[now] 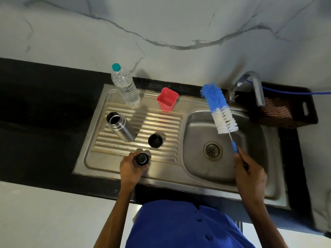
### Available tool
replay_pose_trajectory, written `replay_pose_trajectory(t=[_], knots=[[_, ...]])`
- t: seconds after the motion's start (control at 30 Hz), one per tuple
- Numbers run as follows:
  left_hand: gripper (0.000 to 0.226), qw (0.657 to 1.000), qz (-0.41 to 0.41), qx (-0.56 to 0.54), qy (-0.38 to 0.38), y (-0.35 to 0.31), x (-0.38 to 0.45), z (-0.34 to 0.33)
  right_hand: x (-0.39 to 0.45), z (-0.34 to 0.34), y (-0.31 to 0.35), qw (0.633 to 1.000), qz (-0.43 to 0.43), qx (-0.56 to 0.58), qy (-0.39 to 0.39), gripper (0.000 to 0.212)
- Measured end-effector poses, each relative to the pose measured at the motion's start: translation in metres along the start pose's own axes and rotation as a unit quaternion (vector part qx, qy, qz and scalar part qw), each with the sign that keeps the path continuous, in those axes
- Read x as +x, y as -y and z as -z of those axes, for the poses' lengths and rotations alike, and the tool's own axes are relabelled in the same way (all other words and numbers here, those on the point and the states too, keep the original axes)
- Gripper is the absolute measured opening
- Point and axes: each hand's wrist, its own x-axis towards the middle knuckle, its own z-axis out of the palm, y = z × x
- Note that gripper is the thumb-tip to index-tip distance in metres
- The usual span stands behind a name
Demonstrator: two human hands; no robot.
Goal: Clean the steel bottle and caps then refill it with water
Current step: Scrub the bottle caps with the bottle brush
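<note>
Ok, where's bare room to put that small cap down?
Free: the ribbed drainboard between the black cup cap and red cup, and the flat strip right of your left hand. Crowded: the left side, around the steel bottle and plastic bottle.

A red cup (167,102) stands on the steel draining board (114,97); a dark basket (293,111) holding striped cloth (274,109) sits beside the tap (250,86).

We see a pale marble wall (161,24) with grey veins behind a black table (35,104). A steel sink (197,183) is set into it, a tap (250,83) at the back.
</note>
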Motion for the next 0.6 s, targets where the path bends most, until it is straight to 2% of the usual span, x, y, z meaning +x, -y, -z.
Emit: replay_pose_trajectory(t=[0.1,0.2,0.3,0.47,0.6], knots=[[0.088,1.0,-0.014,-0.005,0.011,0.007,0.002,-0.001,-0.003,-0.006,-0.006,1.0,-0.008,0.014,-0.002,0.03],[0.108,0.997,-0.059,0.058,-0.008,-0.011,-0.008,-0.001,-0.005,-0.009,-0.011,1.0,-0.018,0.019,-0.001,0.028],[0.099,0.993,-0.079,0.079,-0.031,-0.036,-0.006,-0.003,-0.005,-0.008,-0.009,0.999,-0.023,0.021,0.01,0.029],[0.096,0.987,-0.088,0.132,0.016,-0.074,0.029,-0.019,-0.003,0.002,-0.008,0.999,-0.023,0.023,0.032,0.029],[0.079,0.977,-0.08,0.194,0.03,-0.091,0.049,-0.034,0.0,0.024,-0.013,0.997,-0.021,0.034,0.062,0.028]])
